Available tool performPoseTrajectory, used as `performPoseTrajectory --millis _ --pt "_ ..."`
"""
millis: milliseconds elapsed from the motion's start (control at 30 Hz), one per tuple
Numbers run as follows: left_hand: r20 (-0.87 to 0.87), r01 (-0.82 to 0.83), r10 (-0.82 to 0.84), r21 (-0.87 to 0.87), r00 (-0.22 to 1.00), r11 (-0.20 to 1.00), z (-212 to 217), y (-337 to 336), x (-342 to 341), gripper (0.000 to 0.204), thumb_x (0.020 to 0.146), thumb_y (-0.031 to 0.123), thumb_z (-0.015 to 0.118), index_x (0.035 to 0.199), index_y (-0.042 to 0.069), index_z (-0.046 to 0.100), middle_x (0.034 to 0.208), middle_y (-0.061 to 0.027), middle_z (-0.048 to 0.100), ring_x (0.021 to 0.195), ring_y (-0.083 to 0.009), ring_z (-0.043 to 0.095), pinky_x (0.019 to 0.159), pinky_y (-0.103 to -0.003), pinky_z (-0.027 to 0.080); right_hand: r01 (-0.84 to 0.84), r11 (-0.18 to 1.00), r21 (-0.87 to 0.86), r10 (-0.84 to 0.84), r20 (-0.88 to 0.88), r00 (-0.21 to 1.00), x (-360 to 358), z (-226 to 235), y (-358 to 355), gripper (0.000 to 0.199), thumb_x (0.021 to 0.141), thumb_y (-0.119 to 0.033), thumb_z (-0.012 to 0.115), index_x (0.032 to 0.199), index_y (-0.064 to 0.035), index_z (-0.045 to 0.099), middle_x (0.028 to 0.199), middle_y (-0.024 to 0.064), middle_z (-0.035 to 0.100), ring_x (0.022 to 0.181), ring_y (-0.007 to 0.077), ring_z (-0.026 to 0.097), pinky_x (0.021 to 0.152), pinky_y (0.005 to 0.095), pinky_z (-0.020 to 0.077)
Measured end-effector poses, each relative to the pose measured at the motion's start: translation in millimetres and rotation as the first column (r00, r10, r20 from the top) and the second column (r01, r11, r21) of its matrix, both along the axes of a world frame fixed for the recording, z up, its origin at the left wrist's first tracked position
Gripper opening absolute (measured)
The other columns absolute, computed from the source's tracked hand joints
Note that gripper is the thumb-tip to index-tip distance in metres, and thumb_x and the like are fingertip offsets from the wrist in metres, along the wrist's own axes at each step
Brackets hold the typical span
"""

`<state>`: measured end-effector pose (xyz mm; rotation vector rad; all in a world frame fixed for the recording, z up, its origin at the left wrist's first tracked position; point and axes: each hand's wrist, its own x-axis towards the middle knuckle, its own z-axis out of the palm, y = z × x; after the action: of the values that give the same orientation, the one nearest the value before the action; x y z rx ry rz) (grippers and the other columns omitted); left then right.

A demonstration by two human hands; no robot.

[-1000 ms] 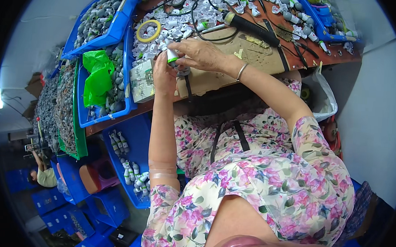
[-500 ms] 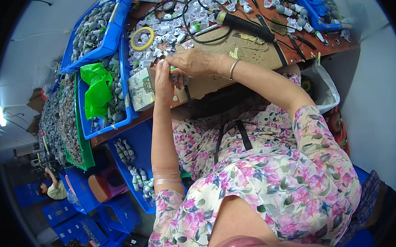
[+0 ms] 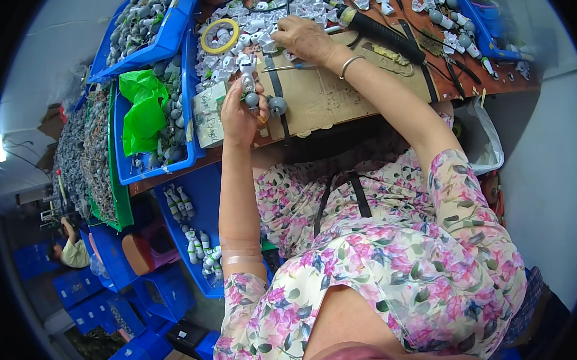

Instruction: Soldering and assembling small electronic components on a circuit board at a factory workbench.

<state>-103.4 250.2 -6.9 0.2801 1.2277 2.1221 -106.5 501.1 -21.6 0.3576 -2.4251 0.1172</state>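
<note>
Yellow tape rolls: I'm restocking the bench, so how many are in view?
1: the yellow tape roll lies among the white plastic pieces, beyond the left hand. Others could be hidden under the pile.

Top left, the tray (image 3: 174,30) runs out of frame; upper centre, the right hand (image 3: 305,40) masks white parts (image 3: 259,38); lower left, a co-worker (image 3: 74,252) blurs.

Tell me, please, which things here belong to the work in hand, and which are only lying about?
Seemingly in the work:
- white-and-grey part, held in the left hand
- loose white pieces, beside the right hand

Apparently just lying about:
- yellow tape roll
- green plastic bag
- pliers
</note>
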Motion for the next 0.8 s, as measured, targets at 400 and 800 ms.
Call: performPoseTrajectory --millis 400,800 --pt "-0.129 0.004 -0.013 -0.066 0.992 0.998 1 7 2 0.03 0.106 0.03 0.044 0.121 0.005 0.052 0.089 -0.0094 0.063 0.061 -0.0144 0.058 0.046 -0.024 0.044 -0.291 0.669 -0.684 0.509 0.136 0.85 17 27 -44 0.029 0.096 -0.022 0.064 0.122 -0.0091 0.064 0.101 0.0128 0.072 0.092 0.0259 0.071 0.081 0.0357 0.0551" --pt "-0.072 0.059 -0.065 -0.076 0.995 0.995 19 13 5 0.028 0.106 0.03 0.042 0.113 0.005 0.054 0.084 -0.0081 0.061 0.057 -0.0114 0.053 0.046 -0.02 0.037 -0.41 0.347 -0.844 0.63 -0.114 0.768 33 15 -40 0.032 0.092 0.006 0.058 0.121 -0.0062 0.065 0.12 0.0046 0.067 0.119 0.0176 0.06 0.103 0.031 0.0495"
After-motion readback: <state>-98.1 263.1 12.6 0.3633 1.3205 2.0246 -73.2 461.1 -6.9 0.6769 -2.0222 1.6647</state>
